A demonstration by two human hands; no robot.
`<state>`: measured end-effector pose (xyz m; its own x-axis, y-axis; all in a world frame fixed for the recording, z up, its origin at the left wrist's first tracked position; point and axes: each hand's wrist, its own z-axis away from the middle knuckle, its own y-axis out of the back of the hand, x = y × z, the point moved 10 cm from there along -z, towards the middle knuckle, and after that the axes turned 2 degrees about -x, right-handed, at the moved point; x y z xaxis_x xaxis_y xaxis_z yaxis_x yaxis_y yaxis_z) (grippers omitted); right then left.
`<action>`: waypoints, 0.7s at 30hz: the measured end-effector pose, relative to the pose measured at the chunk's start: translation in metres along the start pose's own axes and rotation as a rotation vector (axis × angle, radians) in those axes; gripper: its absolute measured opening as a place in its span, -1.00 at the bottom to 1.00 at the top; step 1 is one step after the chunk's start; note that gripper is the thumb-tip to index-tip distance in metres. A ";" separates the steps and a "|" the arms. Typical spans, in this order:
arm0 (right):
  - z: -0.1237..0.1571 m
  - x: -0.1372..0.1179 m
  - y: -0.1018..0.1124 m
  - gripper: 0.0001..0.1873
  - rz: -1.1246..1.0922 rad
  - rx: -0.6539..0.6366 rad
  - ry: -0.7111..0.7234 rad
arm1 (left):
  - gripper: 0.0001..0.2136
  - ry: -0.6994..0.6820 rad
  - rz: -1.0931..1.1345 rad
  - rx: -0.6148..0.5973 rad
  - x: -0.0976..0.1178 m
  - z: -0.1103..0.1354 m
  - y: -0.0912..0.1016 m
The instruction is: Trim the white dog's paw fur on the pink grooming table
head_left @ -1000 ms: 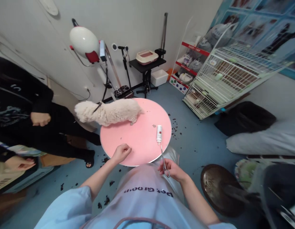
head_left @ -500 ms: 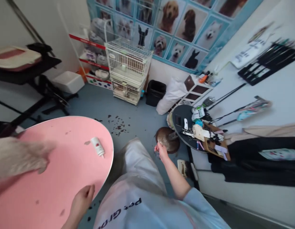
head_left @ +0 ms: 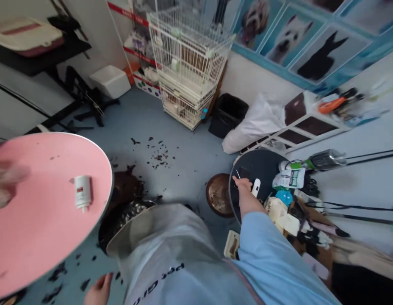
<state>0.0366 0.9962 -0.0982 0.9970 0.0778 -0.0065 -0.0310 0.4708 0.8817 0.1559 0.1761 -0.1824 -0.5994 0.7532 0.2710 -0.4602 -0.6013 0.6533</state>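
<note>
My right hand (head_left: 244, 188) reaches out over a round black side table (head_left: 256, 169) and stays closed on thin metal scissors (head_left: 237, 174), whose tip pokes up past my fingers. A small white device (head_left: 256, 187) lies on the black table just right of that hand. My left hand (head_left: 99, 290) hangs low at the bottom edge beside my grey apron, away from the pink round table (head_left: 40, 212); only part of it shows. A white bottle (head_left: 82, 191) lies on the pink table. A blurred bit of pale dog fur (head_left: 6, 180) shows at the far left.
White wire cages (head_left: 186, 67) stand against the wall, with a black bin (head_left: 227, 113) and a white bag (head_left: 256, 123) beside them. A brown stool seat (head_left: 218, 195) sits by the black table. Dark hair clippings litter the blue floor (head_left: 158, 159). Clutter covers the black table's right side.
My view has swung right, away from the dog and the pink table. My right hand carried the scissors from my lap out to the black side table; my left hand left the pink table's edge.
</note>
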 end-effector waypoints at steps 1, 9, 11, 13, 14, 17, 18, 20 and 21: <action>-0.014 0.001 -0.005 0.02 0.032 -0.022 -0.005 | -0.62 0.008 -0.002 -0.037 0.009 0.014 -0.018; -0.047 0.011 -0.029 -0.41 0.164 -0.140 0.205 | -0.77 0.275 0.071 -0.084 0.039 0.079 -0.075; -0.052 0.006 -0.027 -0.57 0.194 -0.187 0.336 | -0.76 0.309 0.106 -0.061 0.044 0.085 -0.078; -0.056 0.000 -0.026 -0.61 0.236 -0.238 0.456 | -0.74 0.303 0.125 -0.057 0.052 0.089 -0.084; -0.057 -0.002 -0.025 -0.62 0.262 -0.256 0.502 | -0.73 0.299 0.135 -0.059 0.056 0.092 -0.088; -0.059 -0.010 -0.026 -0.47 0.336 -0.272 0.583 | -0.72 0.317 0.181 -0.042 0.062 0.102 -0.101; -0.059 -0.012 -0.027 -0.35 0.355 -0.273 0.598 | -0.72 0.322 0.194 -0.028 0.064 0.106 -0.106; -0.058 -0.016 -0.030 -0.13 0.381 -0.282 0.622 | -0.73 0.320 0.210 -0.007 0.069 0.113 -0.117; -0.057 -0.018 -0.032 -0.07 0.389 -0.289 0.632 | -0.74 0.320 0.208 -0.007 0.072 0.116 -0.123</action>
<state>0.0156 1.0300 -0.1532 0.6837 0.7268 -0.0663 -0.4723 0.5099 0.7190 0.2456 0.3349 -0.1611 -0.8543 0.4940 0.1616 -0.3110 -0.7349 0.6026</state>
